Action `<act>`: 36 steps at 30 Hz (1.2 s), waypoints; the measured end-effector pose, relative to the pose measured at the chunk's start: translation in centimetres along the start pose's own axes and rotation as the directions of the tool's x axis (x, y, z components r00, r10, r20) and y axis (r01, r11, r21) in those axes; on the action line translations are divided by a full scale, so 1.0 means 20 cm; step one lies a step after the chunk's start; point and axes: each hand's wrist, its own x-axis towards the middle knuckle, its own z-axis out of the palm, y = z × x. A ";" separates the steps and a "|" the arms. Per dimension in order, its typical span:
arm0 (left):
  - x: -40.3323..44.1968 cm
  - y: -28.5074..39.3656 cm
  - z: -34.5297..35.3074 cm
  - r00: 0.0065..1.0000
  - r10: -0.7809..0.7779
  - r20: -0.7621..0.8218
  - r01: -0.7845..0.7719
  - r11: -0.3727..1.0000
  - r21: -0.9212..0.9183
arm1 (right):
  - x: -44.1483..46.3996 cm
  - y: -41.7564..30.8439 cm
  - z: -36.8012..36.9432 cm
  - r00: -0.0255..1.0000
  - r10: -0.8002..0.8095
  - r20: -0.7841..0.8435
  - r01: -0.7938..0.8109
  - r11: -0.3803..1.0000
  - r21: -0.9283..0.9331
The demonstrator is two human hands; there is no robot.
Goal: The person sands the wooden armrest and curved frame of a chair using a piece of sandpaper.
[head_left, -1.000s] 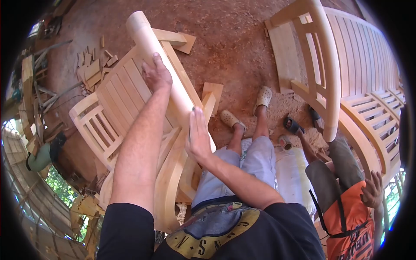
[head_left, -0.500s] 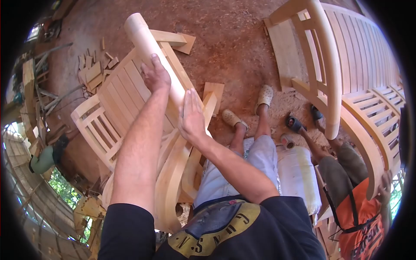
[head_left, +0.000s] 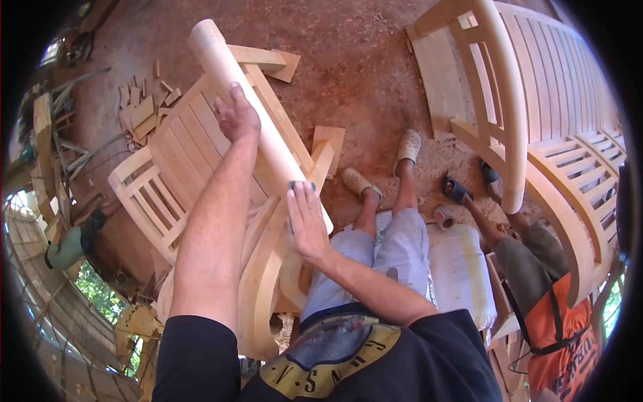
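Note:
A wooden chair lies tilted in front of me, its broad, rounded armrest (head_left: 249,127) running from upper left toward my lap. My left hand (head_left: 239,117) grips the left edge of this armrest at mid-length, thumb along the top. Lower down, my right hand (head_left: 307,224) lies flat on the armrest near its close end, fingers together. A dark green edge of a sanding pad (head_left: 302,185) shows past its fingertips; the palm hides the rest. Below the armrest are the slatted seat or back (head_left: 191,134) and curved legs (head_left: 258,288).
On the right stands a slatted wooden bench (head_left: 509,114), with a co-worker in an orange top (head_left: 562,355) beside it. Wood offcuts (head_left: 140,114) lie on the reddish floor at left. A white sack (head_left: 462,268) and a can (head_left: 443,217) sit by my leg.
My right hand has slid down the armrest toward me, and the dark green pad edge now shows. My left hand stays nearly in place. The co-worker's hand has left the bench's curved part.

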 end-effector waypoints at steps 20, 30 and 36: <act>0.03 -0.03 0.00 0.999 0.008 0.046 -0.007 1.000 -0.014 | 0.16 0.07 0.05 0.998 0.001 -0.061 0.004 0.996 0.084; 0.04 -0.03 0.01 0.998 -0.013 0.061 0.013 1.000 0.002 | 0.30 0.08 0.06 0.997 0.069 -0.024 -0.065 0.985 0.158; 0.02 -0.01 0.00 0.998 -0.013 0.060 0.014 1.000 -0.015 | 0.02 0.06 0.01 0.999 -0.040 -0.010 0.040 0.999 0.008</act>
